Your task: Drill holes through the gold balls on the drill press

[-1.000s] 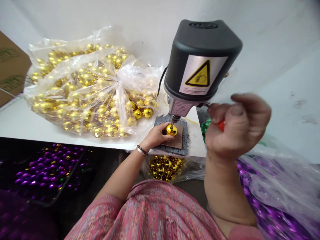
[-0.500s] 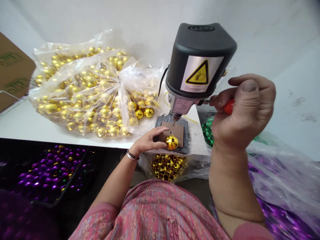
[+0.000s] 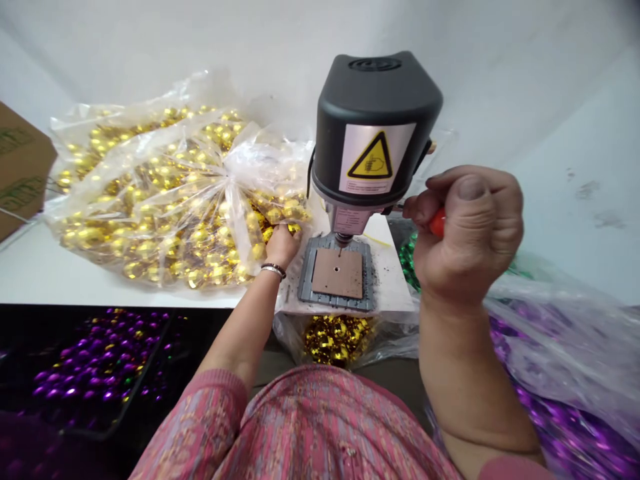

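A black bench drill (image 3: 377, 127) with a yellow warning label stands over a grey base plate (image 3: 335, 275) carrying a brown pad (image 3: 337, 273) with a central hole. Nothing lies on the pad. My left hand (image 3: 283, 245) rests against a clear plastic bag of gold mirror balls (image 3: 150, 200), its fingertips among the balls and partly hidden. My right hand (image 3: 465, 233) is raised, closed around the orange grip of the drill's lever (image 3: 437, 223). The thin drill bit (image 3: 340, 248) hangs just above the pad.
A cardboard box (image 3: 20, 167) sits at the far left of the white table (image 3: 50, 273). Below the table edge are a tray of purple balls (image 3: 100, 360) and a bag of gold balls (image 3: 337, 340). Green balls (image 3: 409, 261) and a purple-filled plastic bag (image 3: 560, 360) lie to the right.
My left hand has moved off the pad, up and left to the bag. The gold ball it held is no longer visible. My right hand still grips the orange handle.
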`<state>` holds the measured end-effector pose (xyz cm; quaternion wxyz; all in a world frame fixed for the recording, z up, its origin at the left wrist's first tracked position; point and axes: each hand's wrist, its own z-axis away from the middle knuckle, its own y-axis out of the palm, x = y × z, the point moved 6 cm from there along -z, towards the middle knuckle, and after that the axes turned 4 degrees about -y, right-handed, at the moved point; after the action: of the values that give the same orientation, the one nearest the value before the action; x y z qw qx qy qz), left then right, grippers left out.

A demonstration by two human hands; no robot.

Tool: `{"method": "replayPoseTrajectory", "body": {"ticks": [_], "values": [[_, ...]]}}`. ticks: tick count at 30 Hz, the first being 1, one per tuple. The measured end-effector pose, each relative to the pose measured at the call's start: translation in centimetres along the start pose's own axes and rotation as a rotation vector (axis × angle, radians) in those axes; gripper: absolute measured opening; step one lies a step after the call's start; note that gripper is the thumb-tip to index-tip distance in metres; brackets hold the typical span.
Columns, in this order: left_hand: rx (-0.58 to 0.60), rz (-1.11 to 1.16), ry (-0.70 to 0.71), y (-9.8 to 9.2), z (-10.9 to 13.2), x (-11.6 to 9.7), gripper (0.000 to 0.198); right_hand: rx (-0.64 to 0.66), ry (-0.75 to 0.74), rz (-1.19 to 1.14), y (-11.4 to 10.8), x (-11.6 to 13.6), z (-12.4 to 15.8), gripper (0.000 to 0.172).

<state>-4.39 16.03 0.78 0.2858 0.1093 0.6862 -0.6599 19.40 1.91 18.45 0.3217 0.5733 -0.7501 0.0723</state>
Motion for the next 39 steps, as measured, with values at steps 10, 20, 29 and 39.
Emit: {"method": "replayPoseTrajectory", "body": {"ticks": [10,20,29,39], "values": [[0.243,0.735,0.175,-2.7,7.5,-1.0,0.056,0.019,-0.064,0.045,0.5,0.2,-1.3,0.022],[0.662,0.947,-0.144,1.9,10.5,-0.8,0.049,0.019,0.116,-0.002,2.0,-2.7,-6.8,0.023],[0.478,0.708,0.005,2.2,9.9,-1.6,0.050,-0.046,0.192,0.135,2.1,-3.8,-7.9,0.036],[0.284,0.382,0.177,1.8,9.4,-2.5,0.057,-0.041,0.207,0.216,2.0,-4.1,-8.1,0.057]]}}
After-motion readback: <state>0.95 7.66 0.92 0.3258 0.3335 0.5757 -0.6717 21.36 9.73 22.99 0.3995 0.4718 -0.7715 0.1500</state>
